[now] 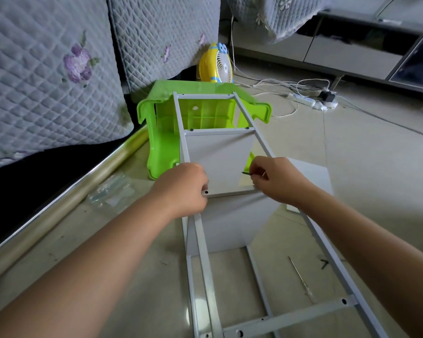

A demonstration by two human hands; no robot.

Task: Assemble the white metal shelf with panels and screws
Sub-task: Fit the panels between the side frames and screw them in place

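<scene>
My left hand point(181, 189) clamps the white panel's point(220, 162) near corner against the shelf frame point(254, 132), which lies on the floor, propped on the green stool point(161, 132); my right hand point(276, 181) pinches a dark screw point(246, 173) over the panel's right edge.
</scene>
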